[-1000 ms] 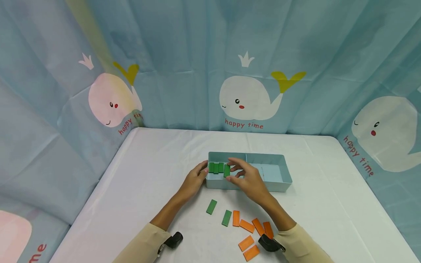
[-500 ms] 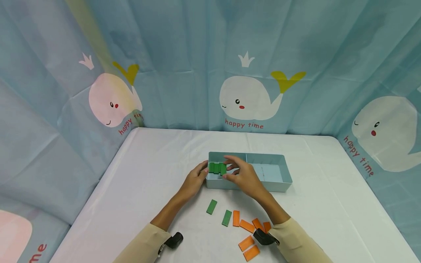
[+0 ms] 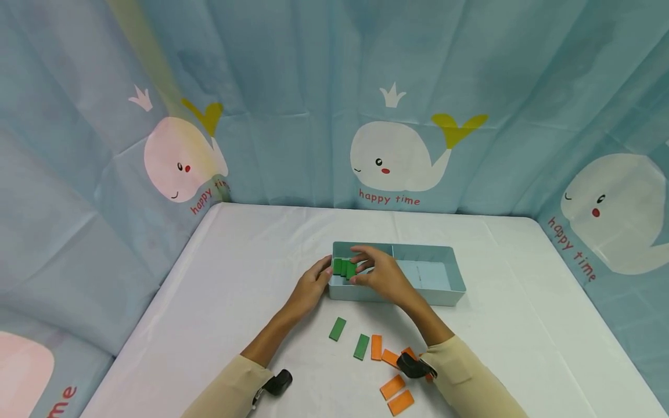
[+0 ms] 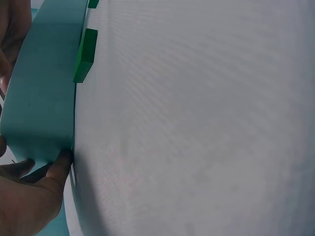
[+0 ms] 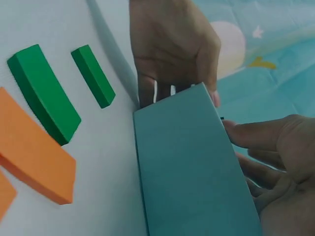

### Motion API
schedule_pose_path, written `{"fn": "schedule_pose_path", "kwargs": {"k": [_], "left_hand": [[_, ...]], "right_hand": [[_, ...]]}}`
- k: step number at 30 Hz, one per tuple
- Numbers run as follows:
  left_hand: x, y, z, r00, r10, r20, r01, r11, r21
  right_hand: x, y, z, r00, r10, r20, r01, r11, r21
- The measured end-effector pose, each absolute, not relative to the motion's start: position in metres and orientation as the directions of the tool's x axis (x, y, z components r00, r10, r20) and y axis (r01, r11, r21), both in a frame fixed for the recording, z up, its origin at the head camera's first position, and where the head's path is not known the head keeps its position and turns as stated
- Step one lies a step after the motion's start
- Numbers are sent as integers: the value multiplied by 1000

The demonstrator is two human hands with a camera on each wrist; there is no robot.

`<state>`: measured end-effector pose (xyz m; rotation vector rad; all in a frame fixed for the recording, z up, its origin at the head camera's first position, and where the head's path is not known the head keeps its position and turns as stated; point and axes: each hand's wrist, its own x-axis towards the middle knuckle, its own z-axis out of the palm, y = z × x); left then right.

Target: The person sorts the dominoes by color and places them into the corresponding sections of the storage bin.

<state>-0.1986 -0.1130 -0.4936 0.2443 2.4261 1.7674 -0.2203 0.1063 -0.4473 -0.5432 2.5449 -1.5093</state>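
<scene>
My left hand [image 3: 308, 288] holds the left end of a blue-green divided box [image 3: 397, 295]. Its fingers lie against the end wall [image 4: 42, 142], and the thumb is at the rim. Over the left compartment, my right hand [image 3: 384, 277] pinches a flat green block [image 3: 351, 270] between thumb and fingers. That block is right beside more green blocks [image 3: 337, 266] lined up against the compartment's left side. In the right wrist view the box's front wall [image 5: 192, 162] hides what the right fingertips hold.
Two green blocks [image 3: 337, 329] [image 3: 361, 347] lie on the white table in front of the box. Several orange blocks [image 3: 400, 402] are scattered nearer the person, some under the right wrist camera [image 3: 413, 366]. A divider [image 3: 392, 251] separates the box's right compartment [image 3: 431, 276].
My right hand has moved left with the green block, bringing it from a gap away to right against the row. The left hand stays at the box end.
</scene>
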Motion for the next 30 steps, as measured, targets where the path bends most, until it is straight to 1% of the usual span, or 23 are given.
{"fn": "schedule_pose_path", "kwargs": {"k": [8,13,22,30], "left_hand": [[-197,-113,-494,-977,215,1,67,298,952],[-197,-113,-493,-975,221,3,72,308,949],[-197,-113,-493,-975,221,1,65,280,958],[-197,-113,-493,-977,214,7,71,291,954]], "right_hand": [[-228,102,-447,-917,-399,9,-209,461,-862],[-235,100,-449,-896,-443,-12,-223,476,-851],[-246,94,-452,-850,-525,-46,-255,486,-836],[-250,89,-452,-838,-541,-77,-254,511,-821]]}}
